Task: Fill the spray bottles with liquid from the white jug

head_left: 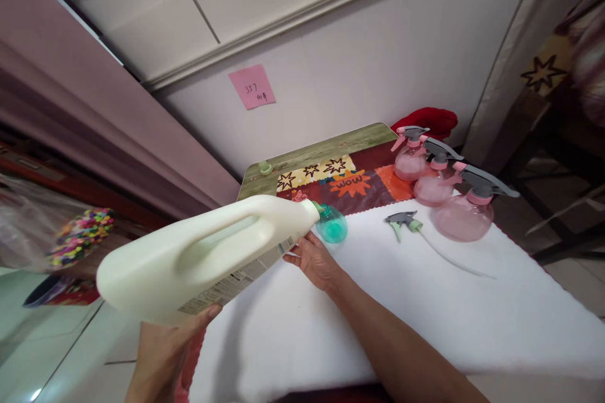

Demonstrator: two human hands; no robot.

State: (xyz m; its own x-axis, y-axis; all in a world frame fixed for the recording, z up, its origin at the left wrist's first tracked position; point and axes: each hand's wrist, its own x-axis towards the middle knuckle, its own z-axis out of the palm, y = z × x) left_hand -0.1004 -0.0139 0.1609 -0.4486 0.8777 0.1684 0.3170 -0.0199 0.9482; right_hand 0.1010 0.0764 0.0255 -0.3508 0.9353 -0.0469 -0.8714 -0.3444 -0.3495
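Note:
A large pale green jug is tilted with its mouth at the neck of a small round green bottle, which stands on the white cloth and has green liquid in it. My left hand supports the jug from below near its base. Beneath the jug's neck, my right hand is closed round the underside, close to the small bottle. A grey and green spray head with a long tube lies on the cloth to the right.
Several pink spray bottles stand at the table's right back edge. A small green cap sits at the back left. Behind the table is a white wall with a pink note. Colourful beads in plastic are at the left.

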